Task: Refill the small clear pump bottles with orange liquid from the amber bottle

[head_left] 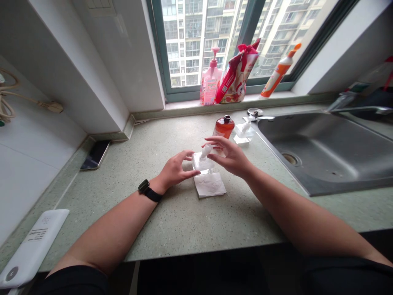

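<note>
A clear, square pump bottle (201, 164) stands on the counter in the middle of the head view, with a whitish translucent pump head (206, 150). My left hand (174, 172) spans the bottle's left side, thumb at the near edge and fingers at the far edge. At the pump head, my right hand (229, 155) has its thumb and fingers on either side of it. Just in front of the bottle lies a folded white tissue (210, 185). Behind my right hand is an amber bottle (224, 127) with an uncapped neck. Beside that one stands another clear pump bottle (244, 132).
On the right is a steel sink (331, 151) with a tap (344, 100). A pink pump bottle (210, 82), a red bag (238, 76) and an orange-white bottle (278, 76) line the windowsill. A phone (95, 155) and a white power bank (33, 248) lie left.
</note>
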{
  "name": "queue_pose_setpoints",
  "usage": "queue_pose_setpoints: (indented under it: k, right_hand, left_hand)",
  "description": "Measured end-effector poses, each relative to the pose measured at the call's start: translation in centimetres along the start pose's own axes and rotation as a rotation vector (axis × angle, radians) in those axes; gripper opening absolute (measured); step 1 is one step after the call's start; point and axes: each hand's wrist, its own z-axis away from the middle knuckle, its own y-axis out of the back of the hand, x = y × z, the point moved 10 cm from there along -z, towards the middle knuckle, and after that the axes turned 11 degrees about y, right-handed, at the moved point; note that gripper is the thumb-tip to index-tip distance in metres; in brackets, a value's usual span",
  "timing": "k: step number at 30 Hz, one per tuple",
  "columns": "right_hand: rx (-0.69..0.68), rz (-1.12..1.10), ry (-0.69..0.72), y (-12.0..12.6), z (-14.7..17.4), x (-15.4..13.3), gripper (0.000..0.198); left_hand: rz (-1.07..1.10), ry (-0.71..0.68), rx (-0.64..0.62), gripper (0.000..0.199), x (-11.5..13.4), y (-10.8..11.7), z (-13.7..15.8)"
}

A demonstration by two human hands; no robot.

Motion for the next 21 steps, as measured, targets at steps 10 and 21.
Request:
queue_pose_setpoints:
  k: [10, 21]
  right_hand:
    - [-0.131, 0.065, -0.058, -1.1, 0.4, 1.3, 0.051]
    - [-0.128, -0.095, -0.104, -1.4, 0.5, 2.4, 0.055]
  left_hand:
    - [-0.012, -0.009, -0.001, 0.064, 0.1, 0.0, 0.0]
    - [-0.012, -0.010, -0.009, 0.062, -0.1, -0.1, 0.0]
